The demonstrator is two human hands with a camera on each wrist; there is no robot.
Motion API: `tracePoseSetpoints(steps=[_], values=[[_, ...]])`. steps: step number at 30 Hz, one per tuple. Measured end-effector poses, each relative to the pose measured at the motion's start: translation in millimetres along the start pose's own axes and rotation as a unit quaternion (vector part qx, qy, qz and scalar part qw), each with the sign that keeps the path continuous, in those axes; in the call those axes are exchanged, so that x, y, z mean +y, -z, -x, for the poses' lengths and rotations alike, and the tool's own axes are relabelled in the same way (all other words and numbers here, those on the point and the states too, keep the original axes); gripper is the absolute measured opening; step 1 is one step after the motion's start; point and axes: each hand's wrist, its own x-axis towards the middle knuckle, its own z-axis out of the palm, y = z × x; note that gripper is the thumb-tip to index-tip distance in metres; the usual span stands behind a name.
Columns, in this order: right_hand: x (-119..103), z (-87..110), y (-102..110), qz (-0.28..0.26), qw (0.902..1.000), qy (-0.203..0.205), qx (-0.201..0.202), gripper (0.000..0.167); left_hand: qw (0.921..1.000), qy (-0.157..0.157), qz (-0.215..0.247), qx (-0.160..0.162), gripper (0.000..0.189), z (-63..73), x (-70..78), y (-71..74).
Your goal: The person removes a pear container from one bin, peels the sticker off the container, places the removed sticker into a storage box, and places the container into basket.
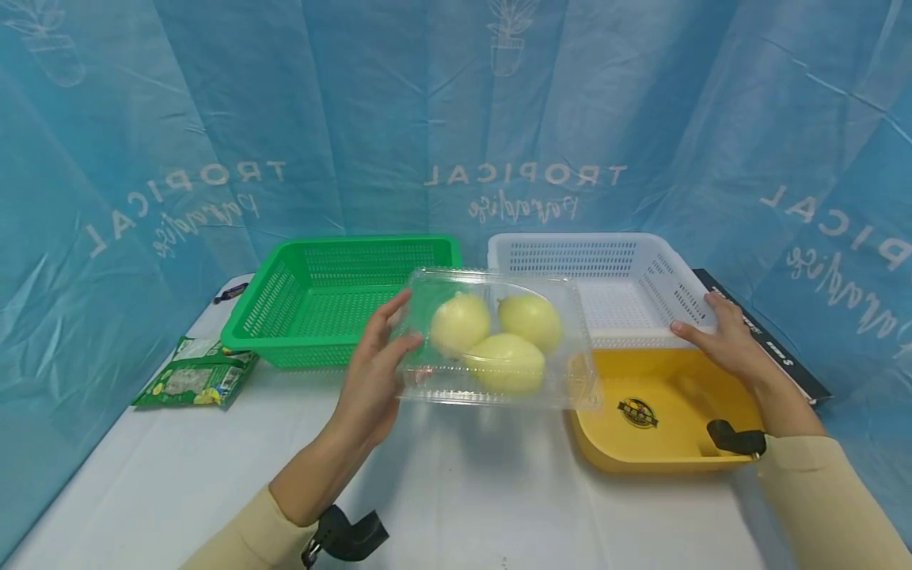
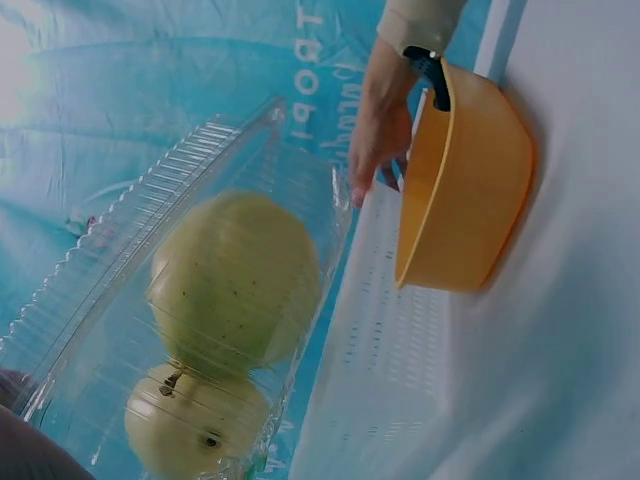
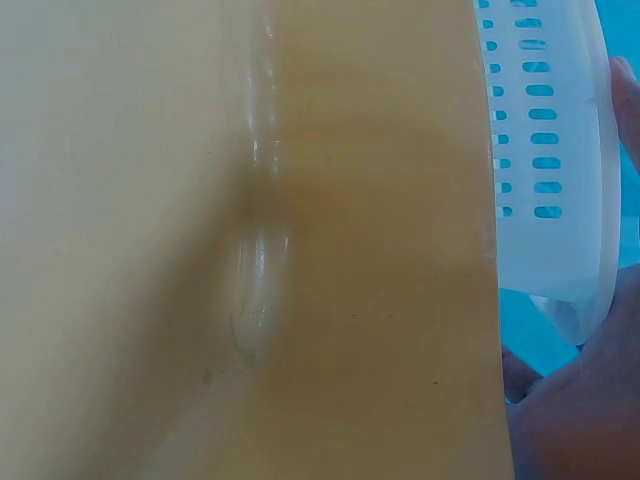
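My left hand grips the left end of a clear plastic clamshell box, thumb in front. Raised above the white table, the box is tilted towards me. Inside it lie three round pale-green pears; a stem and small specks show on the pears in the left wrist view. My right hand holds the near right corner of a white perforated basket, thumb and fingers at its rim. In the right wrist view, the basket wall shows beside the fingers.
A yellow basin stands in front of the white basket, under my right forearm. At back left is a green perforated basket, with a green snack bag beside it. A long black box lies at far right. A blue curtain hangs behind.
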Motion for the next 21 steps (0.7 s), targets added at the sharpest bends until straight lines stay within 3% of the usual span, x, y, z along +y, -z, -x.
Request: tracePoseSetpoints(steps=[12, 21], values=[[-1.4, 1.9, -1.0, -0.006, 1.0000, 0.007, -0.001, 0.097, 0.9989, -0.011, 0.012, 0.043, 0.054, -42.5, -3.4, -23.8], [0.8, 1.4, 0.4, -0.005, 0.9999, 0.010, 0.004, 0.098, 0.9981, -0.009, 0.021, 0.057, 0.053, -69.7, -6.1, -37.2]])
